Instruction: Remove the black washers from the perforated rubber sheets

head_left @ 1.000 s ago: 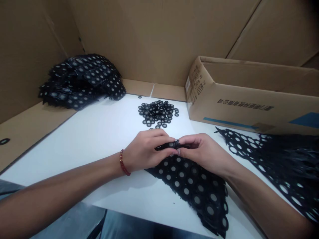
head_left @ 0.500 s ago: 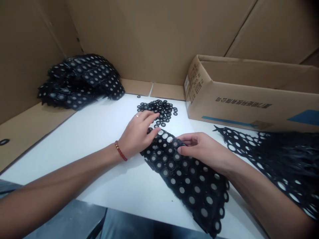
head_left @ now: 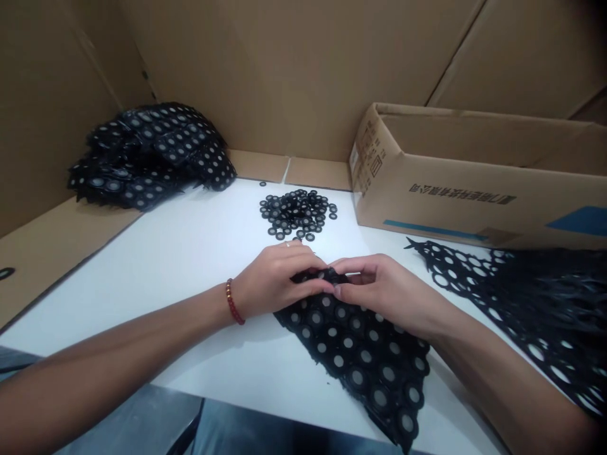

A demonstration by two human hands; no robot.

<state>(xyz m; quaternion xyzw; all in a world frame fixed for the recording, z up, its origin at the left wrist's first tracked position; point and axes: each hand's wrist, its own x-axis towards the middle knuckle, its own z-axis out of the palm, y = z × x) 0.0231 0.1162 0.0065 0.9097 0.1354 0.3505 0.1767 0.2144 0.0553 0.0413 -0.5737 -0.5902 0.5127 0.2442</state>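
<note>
A black rubber sheet (head_left: 365,357) dotted with pale-centred rings slants across the white table toward its front edge. My left hand (head_left: 289,275) is closed on the sheet's far end, thumb on top and fingers behind. Right beside it, my right hand (head_left: 374,281) pinches the same end between thumb and fingers, the fingertips of both hands nearly meeting. Whatever sits between the fingertips is mostly hidden. Just beyond my left hand lies a heap of small black rings (head_left: 298,212), loose on the table.
A pile of dotted black sheets (head_left: 156,155) is at the back left. An open cardboard box (head_left: 450,189) stands at the back right. In front of it lies black sheeting with punched-out holes (head_left: 535,303). Cardboard walls (head_left: 265,76) rise behind the white table (head_left: 190,246).
My left hand has moved from near the ring heap toward my right hand and closed on the sheet. The sheet's far end is now bent up between the hands.
</note>
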